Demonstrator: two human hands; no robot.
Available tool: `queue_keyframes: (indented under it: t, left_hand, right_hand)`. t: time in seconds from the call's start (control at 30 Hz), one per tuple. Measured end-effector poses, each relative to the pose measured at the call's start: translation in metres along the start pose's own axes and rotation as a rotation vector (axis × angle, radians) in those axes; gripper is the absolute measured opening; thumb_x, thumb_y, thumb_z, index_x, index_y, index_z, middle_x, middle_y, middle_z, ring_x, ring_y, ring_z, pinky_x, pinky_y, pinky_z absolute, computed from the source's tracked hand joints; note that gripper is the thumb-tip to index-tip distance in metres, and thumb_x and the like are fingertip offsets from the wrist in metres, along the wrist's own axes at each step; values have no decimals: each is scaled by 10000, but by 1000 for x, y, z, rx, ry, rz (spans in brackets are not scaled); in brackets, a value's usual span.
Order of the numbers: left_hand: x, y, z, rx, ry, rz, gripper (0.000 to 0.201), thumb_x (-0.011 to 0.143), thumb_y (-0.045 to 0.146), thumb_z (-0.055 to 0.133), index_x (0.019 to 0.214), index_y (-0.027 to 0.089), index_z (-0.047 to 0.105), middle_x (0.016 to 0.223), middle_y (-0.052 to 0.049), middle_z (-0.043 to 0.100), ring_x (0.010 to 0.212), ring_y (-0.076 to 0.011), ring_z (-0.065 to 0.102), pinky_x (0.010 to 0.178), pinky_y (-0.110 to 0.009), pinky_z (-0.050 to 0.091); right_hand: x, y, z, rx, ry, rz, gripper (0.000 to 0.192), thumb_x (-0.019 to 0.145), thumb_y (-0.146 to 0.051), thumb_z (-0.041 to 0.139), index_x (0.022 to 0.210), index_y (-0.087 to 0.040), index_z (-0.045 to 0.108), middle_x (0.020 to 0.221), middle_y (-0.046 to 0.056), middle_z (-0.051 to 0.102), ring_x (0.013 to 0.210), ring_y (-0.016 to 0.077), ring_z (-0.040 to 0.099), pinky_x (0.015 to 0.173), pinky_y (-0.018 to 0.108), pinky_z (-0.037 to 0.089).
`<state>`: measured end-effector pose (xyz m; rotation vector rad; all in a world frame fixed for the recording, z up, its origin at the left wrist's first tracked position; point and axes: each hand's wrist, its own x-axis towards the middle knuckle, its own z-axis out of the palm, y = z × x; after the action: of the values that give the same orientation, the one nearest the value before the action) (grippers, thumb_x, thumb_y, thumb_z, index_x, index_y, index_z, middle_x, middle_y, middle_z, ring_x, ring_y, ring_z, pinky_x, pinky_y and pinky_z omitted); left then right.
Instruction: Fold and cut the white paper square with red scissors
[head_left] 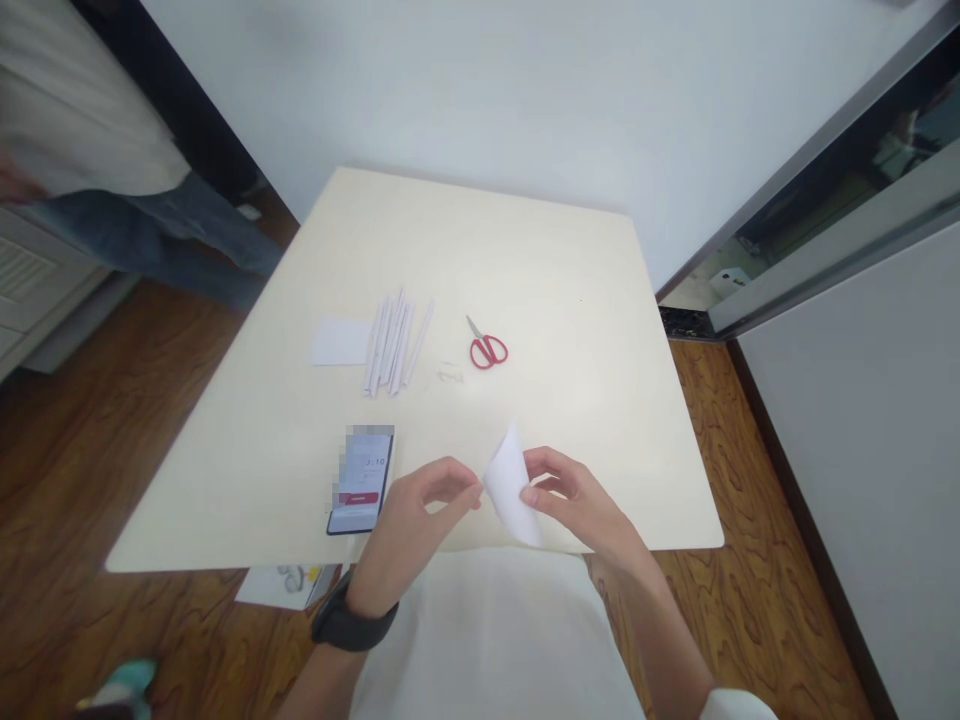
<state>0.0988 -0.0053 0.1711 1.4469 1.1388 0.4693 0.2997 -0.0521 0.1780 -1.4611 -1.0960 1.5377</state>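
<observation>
Your black watch [354,620] sits on the left wrist. Paper [511,485] is between your hands, curled, tilted up above the table's [570,290] near edge. Right hand [577,505] holds it by its right side, thumb on the near face, fingers behind. Left hand [424,510] is at its left edge, thumb and finger nearly meeting; can't tell if they pinch it. Phone [366,485] lies flat just left of your left hand, screen up, lit. Farther out: thin pale bits [450,374], too small to identify, then red-handled scissors [487,350], blades pointing away from you. Left of those, paper rolls [388,345] lie bunched side by side, one slightly apart on the right. Flat sheet [339,343] is at the bunch's left side. White wall [480,100] behind the table.
</observation>
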Motion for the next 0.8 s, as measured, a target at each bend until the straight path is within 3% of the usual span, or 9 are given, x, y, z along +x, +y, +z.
queue_keyframes:
  t: [0.4,0.8]
  left_hand:
    - [0,-4,-4,46,-28,-8,138,845,296,550,743,213,589,738,8,661,756,-173,638,740,-281,468]
    - [0,-8,-4,34,-30,-16,143,843,297,552,737,207,585,731,9,650,740,-170,625,729,-272,452]
  right_hand:
    - [1,10,3,21,104,22,196,866,-321,566,915,-191,704,874,35,690,840,191,628,777,308,473]
    - [6,19,2,-15,187,7,229,818,-377,619,708,-179,649,700,10,624,707,176,574,666,273,450]
